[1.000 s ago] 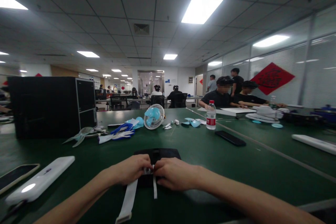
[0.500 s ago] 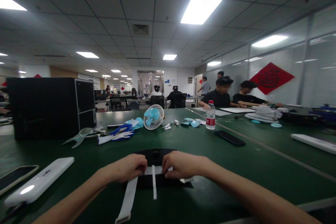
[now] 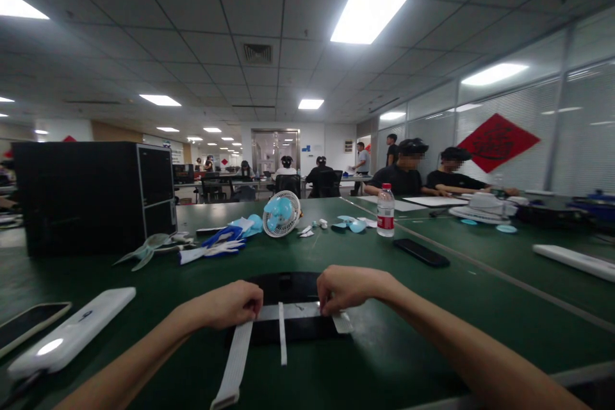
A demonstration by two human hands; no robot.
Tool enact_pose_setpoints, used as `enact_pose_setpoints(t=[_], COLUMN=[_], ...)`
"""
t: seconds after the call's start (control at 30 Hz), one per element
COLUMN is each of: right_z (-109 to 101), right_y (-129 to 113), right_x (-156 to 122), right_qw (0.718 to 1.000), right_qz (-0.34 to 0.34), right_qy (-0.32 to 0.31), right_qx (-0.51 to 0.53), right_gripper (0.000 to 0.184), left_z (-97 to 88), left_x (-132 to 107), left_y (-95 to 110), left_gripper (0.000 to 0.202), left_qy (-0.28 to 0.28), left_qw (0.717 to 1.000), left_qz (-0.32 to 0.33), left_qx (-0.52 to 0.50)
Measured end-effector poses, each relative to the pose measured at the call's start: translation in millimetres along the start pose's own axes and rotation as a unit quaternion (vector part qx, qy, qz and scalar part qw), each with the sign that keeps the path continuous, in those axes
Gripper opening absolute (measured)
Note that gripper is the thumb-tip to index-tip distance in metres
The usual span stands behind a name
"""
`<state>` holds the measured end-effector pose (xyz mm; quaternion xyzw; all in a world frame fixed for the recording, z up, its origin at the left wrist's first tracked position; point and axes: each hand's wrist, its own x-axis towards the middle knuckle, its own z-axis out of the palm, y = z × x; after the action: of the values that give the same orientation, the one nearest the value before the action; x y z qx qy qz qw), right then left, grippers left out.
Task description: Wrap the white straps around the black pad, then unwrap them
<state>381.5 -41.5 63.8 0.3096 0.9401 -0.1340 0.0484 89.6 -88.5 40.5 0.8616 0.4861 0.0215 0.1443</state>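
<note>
On the table in front of me lies a flat black piece (image 3: 293,332) with a curved far part. A pale, slightly shiny band (image 3: 300,311) runs across it. A narrow white strip (image 3: 282,343) crosses that band toward me, and a wider white elastic strap (image 3: 235,362) hangs from its left end. My left hand (image 3: 235,304) is closed, its fingertips pinched at the band's left end above the strap. My right hand (image 3: 348,288) is curled with its fingertips at the band's right end; a pale flap (image 3: 343,323) shows just below it.
A small fan (image 3: 281,213), gloves (image 3: 216,245) and a water bottle (image 3: 385,211) stand or lie farther back. A black phone (image 3: 421,252) is at right; a white power bank (image 3: 74,330) and another phone (image 3: 31,325) at left. A big black case (image 3: 81,198) stands left. People sit beyond.
My right hand has moved right and slightly up along the band, uncovering more of it and the pale flap. My left hand has shifted slightly left.
</note>
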Motion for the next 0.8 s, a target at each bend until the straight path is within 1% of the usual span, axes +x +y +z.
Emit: enact_pose_setpoints(t=[0.17,0.47,0.6,0.67,0.73,0.8], right_z=[-4.2,-9.6,-12.9,-13.8,-13.4,-11.5], right_y=[5.1,-1.4,3.6,8.1,11.9,13.4], right_x=[-2.2,-6.2,-7.0,-5.6,-2.2,3.3], right_qw=[1.0,0.999,0.998,0.997,0.996,0.994], right_qz=[-0.001,0.033,0.055,0.067,0.075,0.073], right_qy=[-0.027,-0.028,-0.03,-0.01,0.03,0.07], right_qx=[-0.005,-0.009,-0.03,-0.041,-0.046,-0.038], right_gripper=[0.024,0.024,0.026,0.026,0.026,0.026], left_z=[-3.7,-3.8,-3.3,-2.0,-0.5,0.8], left_x=[-2.2,-3.8,-1.8,0.2,2.3,4.3], left_y=[2.2,1.0,-2.5,-6.3,-10.8,-15.4], left_gripper=[0.014,0.015,0.016,0.016,0.016,0.017], left_qy=[-0.01,-0.012,-0.014,-0.019,-0.02,-0.009], left_qw=[1.0,1.0,1.0,0.999,0.999,1.0], left_qz=[-0.003,-0.014,-0.02,-0.021,-0.018,-0.014], left_qx=[-0.009,-0.019,-0.016,-0.016,-0.019,-0.022])
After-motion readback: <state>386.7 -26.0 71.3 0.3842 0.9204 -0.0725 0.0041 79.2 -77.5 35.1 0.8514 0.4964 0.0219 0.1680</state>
